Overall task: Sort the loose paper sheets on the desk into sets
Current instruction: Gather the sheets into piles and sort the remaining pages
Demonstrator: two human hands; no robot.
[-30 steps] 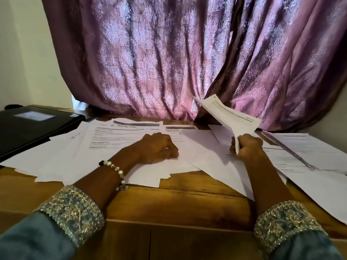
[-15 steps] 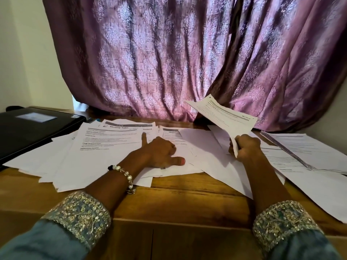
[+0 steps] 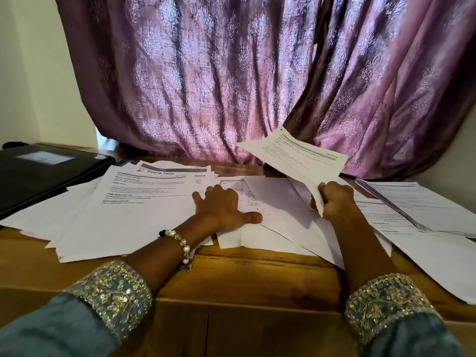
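Note:
Loose white printed sheets lie spread across the wooden desk. My left hand rests flat with spread fingers on the left pile of sheets, whose top page shows printed text. My right hand grips the lower corner of one printed sheet and holds it lifted above the desk, tilted towards the curtain. Blank-looking sheets lie between my two hands. More printed sheets lie overlapped at the right.
A closed black laptop sits at the desk's far left, partly under the papers. A purple patterned curtain hangs right behind the desk. The desk's front edge runs just before my sleeves.
My left hand went from curled to flat with spread fingers and slid the left pile leftwards. The sheet held by my right hand moved slightly left and tilted flatter.

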